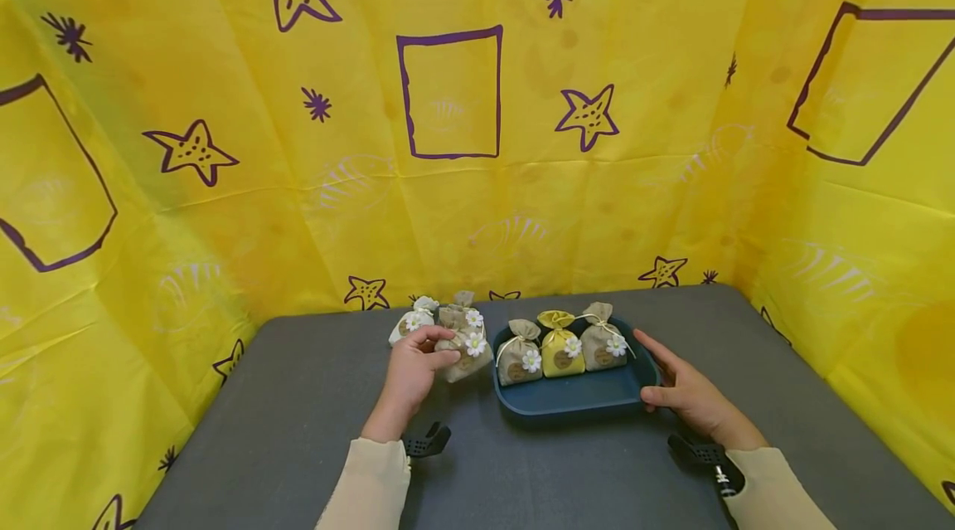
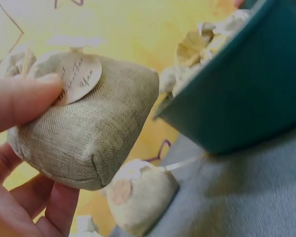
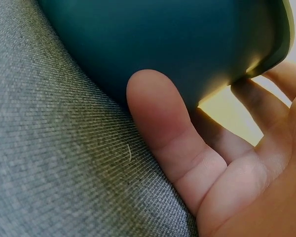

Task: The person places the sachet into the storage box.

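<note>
My left hand (image 1: 410, 372) pinches a grey-beige drawstring sachet (image 1: 470, 362) with a white daisy, just left of a dark blue tray (image 1: 574, 399). In the left wrist view, the held sachet (image 2: 108, 118) shows a round paper tag, with the thumb on one side and fingers beneath. My right hand (image 1: 690, 397) grips the tray's right end, its thumb on the front wall and its fingers round the far side. Along the back of the tray stand a grey sachet (image 1: 515, 368), a yellow sachet (image 1: 555, 356) and another grey-beige sachet (image 1: 598, 347).
Behind the held sachet, a white sachet (image 1: 419, 319) and another grey-beige sachet (image 1: 453, 314) stand on the grey table (image 1: 313, 414). A yellow printed cloth (image 1: 448, 215) hangs round the table's back and sides.
</note>
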Available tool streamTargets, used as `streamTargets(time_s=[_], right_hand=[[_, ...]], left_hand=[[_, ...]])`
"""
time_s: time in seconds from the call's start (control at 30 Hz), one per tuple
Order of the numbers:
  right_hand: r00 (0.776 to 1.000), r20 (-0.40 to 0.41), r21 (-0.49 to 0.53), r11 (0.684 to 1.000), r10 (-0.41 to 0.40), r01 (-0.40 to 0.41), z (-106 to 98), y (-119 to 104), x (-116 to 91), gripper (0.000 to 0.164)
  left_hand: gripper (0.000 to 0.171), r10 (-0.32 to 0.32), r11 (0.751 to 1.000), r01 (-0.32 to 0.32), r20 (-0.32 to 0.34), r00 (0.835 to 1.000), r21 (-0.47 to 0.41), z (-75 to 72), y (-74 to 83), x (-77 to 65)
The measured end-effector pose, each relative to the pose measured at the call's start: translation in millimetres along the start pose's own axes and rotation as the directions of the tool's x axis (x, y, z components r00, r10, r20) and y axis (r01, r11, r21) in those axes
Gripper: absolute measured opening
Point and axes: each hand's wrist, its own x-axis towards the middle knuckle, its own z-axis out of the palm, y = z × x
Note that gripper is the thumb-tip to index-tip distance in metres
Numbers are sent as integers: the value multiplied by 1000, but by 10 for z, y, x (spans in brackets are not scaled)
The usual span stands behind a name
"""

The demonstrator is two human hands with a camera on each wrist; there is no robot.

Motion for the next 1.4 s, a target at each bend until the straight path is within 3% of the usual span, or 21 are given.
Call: streamTargets(time_s=[0.23, 0.5, 0.67, 0.83, 0.97, 1.07, 1.4], right_hand=[[1000, 0, 8, 1000, 0, 0, 2, 6, -4, 86], [1000, 2, 11, 1000, 10, -10, -2, 12, 1, 87], [1000, 4, 9, 1000, -6, 6, -12, 0, 0, 86], [1000, 4, 2, 1000, -25, 25, -26, -10, -9, 86], [1000, 12, 6, 1000, -27, 27, -24, -7, 2, 85], [1000, 16, 12, 1000, -22, 22, -17, -9, 9, 85], [1000, 2, -23, 999, -23, 23, -7, -4, 4, 86]], left_hand=[[19, 39, 999, -39, 8, 999, 8, 78, 151, -61], [22, 59, 996, -52, 112, 992, -67, 247, 218, -138], [23, 87, 994, -74, 188, 978, -78, 395, 256, -158], [23, 113, 993, -106, 246, 963, -41, 580, 292, -161], [22, 98, 995, -94, 277, 956, -27, 753, 325, -168], [21, 74, 997, -77, 298, 952, -1, 887, 440, -206], [20, 20, 998, -41, 329, 944, 56, 1336, 389, -152]])
